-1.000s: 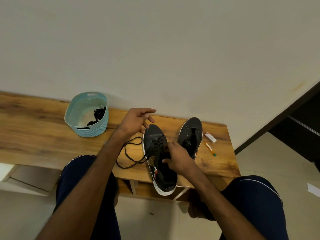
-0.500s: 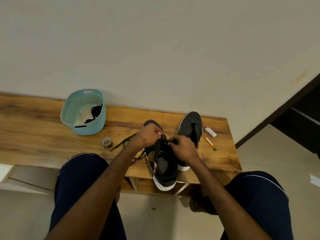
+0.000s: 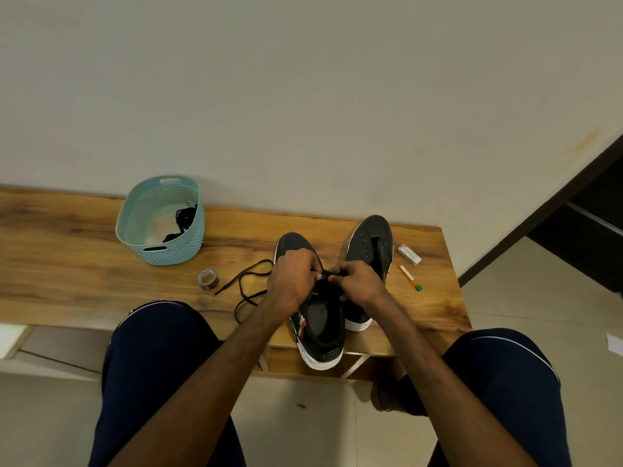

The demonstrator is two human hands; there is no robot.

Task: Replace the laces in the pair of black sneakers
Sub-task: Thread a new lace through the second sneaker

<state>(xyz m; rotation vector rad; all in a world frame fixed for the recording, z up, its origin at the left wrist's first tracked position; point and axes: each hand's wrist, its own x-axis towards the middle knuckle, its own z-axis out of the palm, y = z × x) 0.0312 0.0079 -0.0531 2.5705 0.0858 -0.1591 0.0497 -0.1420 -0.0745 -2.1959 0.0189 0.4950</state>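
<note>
sneakers black, white soles | basket light blue, textured | table brown woodgrain

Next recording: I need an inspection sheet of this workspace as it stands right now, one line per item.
Surface: wooden bench against the wall.
Job's things: near sneaker, heel overhanging the front edge; far sneaker beside it, eyelets empty; black lace trailing left across the bench; dark laces in the blue basket.
Clutter: tape roll, small white box, orange pen-like stick.
Grippers: left hand and right hand both pinch the black lace at the near sneaker's eyelets.
Cables: nothing seen.
Surroundings: plain wall, tiled floor, paper scrap on it.
</note>
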